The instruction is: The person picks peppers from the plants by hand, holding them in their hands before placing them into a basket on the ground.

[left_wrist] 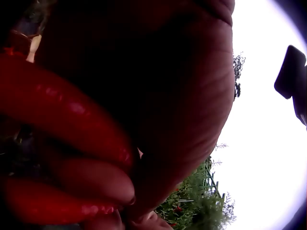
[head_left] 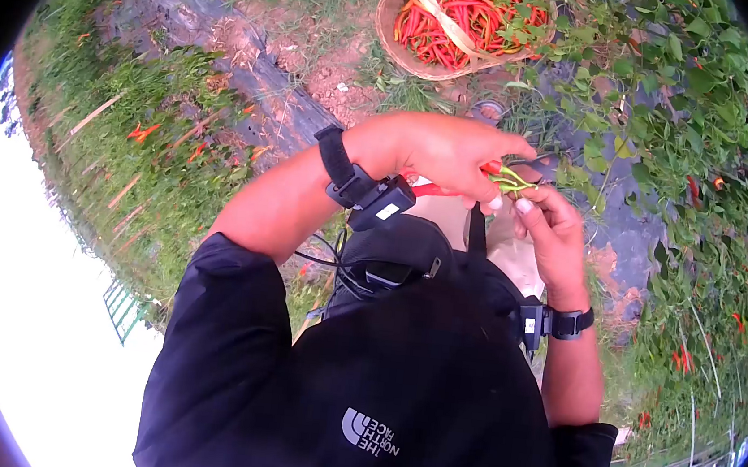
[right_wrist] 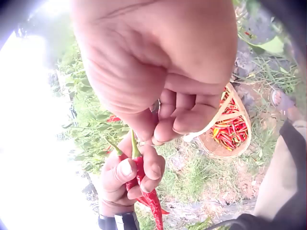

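Note:
Red chili peppers (head_left: 492,167) with green stems lie in my left hand (head_left: 440,154), whose thumb and fingers grip them. Two stand out in the right wrist view: a wrinkled chili pepper (right_wrist: 152,203) with a thick green stem, and another beside it with a thinner stem (right_wrist: 113,145). Close up in the left wrist view, glossy red chilies (left_wrist: 67,108) pass between the fingers (left_wrist: 96,179). My right hand (head_left: 556,235) meets the left one, its thumb and forefinger pinching at the green stem ends (head_left: 516,184). Its other fingers (right_wrist: 192,117) curl inward.
Ahead on the ground stands a woven basket (head_left: 388,35) with a pale handle (head_left: 445,13), heaped with red chilies (head_left: 428,41). Leafy chili plants (head_left: 701,112) grow at right, more plants (head_left: 162,96) at left. Dark plastic sheeting (head_left: 272,80) covers part of the soil.

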The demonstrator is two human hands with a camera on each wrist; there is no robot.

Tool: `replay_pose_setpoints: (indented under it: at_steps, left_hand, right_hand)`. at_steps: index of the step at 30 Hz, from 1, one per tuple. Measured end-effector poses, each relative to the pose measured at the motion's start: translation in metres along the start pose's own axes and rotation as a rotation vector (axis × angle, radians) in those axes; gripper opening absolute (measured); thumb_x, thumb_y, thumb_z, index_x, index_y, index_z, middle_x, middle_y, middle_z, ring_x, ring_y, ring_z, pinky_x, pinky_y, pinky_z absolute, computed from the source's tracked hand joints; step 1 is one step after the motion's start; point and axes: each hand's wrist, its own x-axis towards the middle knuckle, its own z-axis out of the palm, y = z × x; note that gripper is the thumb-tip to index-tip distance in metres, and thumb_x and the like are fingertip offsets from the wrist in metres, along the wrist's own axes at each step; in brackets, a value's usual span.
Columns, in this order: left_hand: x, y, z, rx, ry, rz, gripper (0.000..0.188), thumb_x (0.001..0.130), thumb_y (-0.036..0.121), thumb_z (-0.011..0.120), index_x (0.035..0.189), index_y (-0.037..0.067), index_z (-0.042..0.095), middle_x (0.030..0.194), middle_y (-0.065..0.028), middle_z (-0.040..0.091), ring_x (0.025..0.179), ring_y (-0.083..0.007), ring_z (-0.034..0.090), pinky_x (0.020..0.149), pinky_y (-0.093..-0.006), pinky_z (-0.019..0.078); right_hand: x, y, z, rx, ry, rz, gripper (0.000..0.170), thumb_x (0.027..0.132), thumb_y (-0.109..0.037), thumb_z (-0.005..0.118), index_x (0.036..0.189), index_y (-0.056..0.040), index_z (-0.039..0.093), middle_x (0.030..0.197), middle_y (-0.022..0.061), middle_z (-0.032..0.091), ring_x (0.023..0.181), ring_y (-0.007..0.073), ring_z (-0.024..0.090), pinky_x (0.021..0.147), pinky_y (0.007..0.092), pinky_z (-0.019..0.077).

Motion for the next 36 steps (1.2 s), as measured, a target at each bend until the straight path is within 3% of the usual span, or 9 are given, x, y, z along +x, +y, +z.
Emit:
replay_pose_setpoints:
  at_steps: [5,10,12,18,22,25,28,30,36]
  left_hand:
    - [0.02,-0.02,0.02,0.09,-0.145,-0.124,0.035,0.088,0.013,0.064,0.12,0.0,0.055,0.086,-0.0089,0.064,0.07,-0.0165,0.064,0.065,-0.0326,0.0507]
    - [0.015,-0.044,0.003,0.089,-0.205,-0.184,0.038,0.088,0.011,0.063,0.125,0.002,0.055,0.089,-0.0086,0.067,0.07,-0.014,0.063,0.064,-0.0299,0.0509]
    - [0.01,-0.051,-0.012,-0.213,0.068,-0.387,0.036,0.091,0.01,0.061,0.125,0.002,0.055,0.09,-0.0084,0.068,0.07,-0.0131,0.063,0.061,-0.0267,0.0507]
    - [0.073,-0.086,-0.093,-0.688,0.88,-0.083,0.027,0.089,0.003,0.06,0.114,-0.005,0.055,0.094,-0.013,0.066,0.077,-0.0156,0.065,0.063,-0.026,0.0545]
    - [0.106,-0.146,-0.163,-0.326,1.248,-0.134,0.044,0.084,0.009,0.065,0.123,-0.005,0.052,0.1,-0.0151,0.067,0.083,-0.0222,0.067,0.071,-0.0338,0.0539]
    - [0.102,-0.136,-0.154,0.214,1.191,-0.003,0.046,0.088,0.012,0.063,0.128,-0.006,0.048,0.118,-0.0177,0.061,0.092,-0.0214,0.066,0.079,-0.0325,0.0539]
    - [0.095,-0.134,-0.121,0.355,0.951,0.072,0.037,0.087,0.01,0.062,0.12,-0.003,0.055,0.104,-0.0117,0.066,0.087,-0.0171,0.064,0.079,-0.0308,0.0503]
    - [0.083,-0.053,-0.05,0.293,0.831,-0.012,0.027,0.087,0.007,0.061,0.112,-0.001,0.06,0.093,-0.0067,0.067,0.082,-0.0133,0.062,0.071,-0.0278,0.0498]
    - [0.142,0.125,0.064,0.322,0.594,0.306,0.017,0.089,0.004,0.06,0.106,0.0,0.061,0.093,-0.0051,0.064,0.083,-0.0125,0.062,0.073,-0.0264,0.0504]
  right_hand:
    - [-0.007,-0.001,-0.01,-0.679,0.111,-0.352,0.007,0.087,-0.006,0.063,0.089,0.0001,0.062,0.077,0.0045,0.058,0.067,0.0134,0.057,0.06,0.0271,0.0435]
    - [-0.014,0.064,-0.07,0.014,0.527,0.017,0.01,0.092,-0.008,0.059,0.097,-0.0009,0.064,0.076,0.001,0.063,0.063,0.0069,0.058,0.057,0.0212,0.0456]
    - [-0.025,0.076,-0.084,-0.048,0.514,0.067,0.011,0.092,-0.008,0.058,0.098,-0.0007,0.064,0.076,0.0011,0.063,0.062,0.0064,0.057,0.056,0.0206,0.0453]
    - [-0.069,0.135,-0.112,-0.758,0.456,0.262,0.025,0.09,-0.014,0.06,0.11,0.0001,0.062,0.082,0.0124,0.07,0.063,0.0175,0.066,0.065,0.0306,0.0531]
    - [-0.1,0.129,-0.109,-0.679,0.592,0.19,0.035,0.088,-0.019,0.06,0.119,-0.0052,0.06,0.095,0.0206,0.068,0.082,0.0315,0.068,0.076,0.0398,0.0533]
    - [-0.119,0.133,-0.126,-0.643,0.635,0.238,0.039,0.087,-0.019,0.061,0.122,-0.0035,0.057,0.109,0.0223,0.065,0.093,0.0373,0.067,0.081,0.0432,0.0527]
    - [-0.132,0.124,-0.147,-0.46,0.795,-0.168,0.035,0.089,-0.014,0.062,0.12,-0.0002,0.055,0.107,0.0165,0.067,0.085,0.0287,0.068,0.076,0.0369,0.0541]
    - [-0.145,0.055,-0.152,0.038,0.942,-0.214,0.027,0.094,-0.01,0.058,0.119,-0.0002,0.056,0.099,0.0097,0.067,0.078,0.017,0.066,0.071,0.0285,0.0532]
    - [-0.133,0.003,-0.251,0.306,1.132,-0.524,0.022,0.098,-0.007,0.051,0.119,-0.001,0.057,0.096,0.0079,0.066,0.078,0.0118,0.064,0.069,0.0268,0.0547]
